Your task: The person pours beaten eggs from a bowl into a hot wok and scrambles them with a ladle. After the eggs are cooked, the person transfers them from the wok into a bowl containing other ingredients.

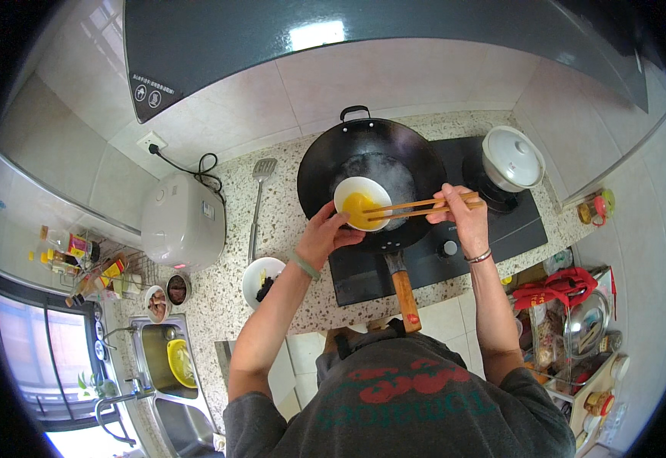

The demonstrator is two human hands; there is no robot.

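My left hand [324, 235] grips the near rim of a small white bowl [352, 191] that holds yellow beaten egg. The bowl is held over a black wok [409, 149] standing on the left burner of a black stove [516, 229]. My right hand [462, 216] holds a pair of wooden chopsticks [413, 206] whose tips reach into the egg. The wok's wooden handle [404, 296] points back toward me.
A white lidded pot [511, 158] sits on the right burner. On the speckled counter lie a metal spatula [256, 206], a white rice cooker [182, 221] and a white bowl [260, 278] with dark food. A sink [166, 359] is at lower left, a cluttered shelf [577, 328] at right.
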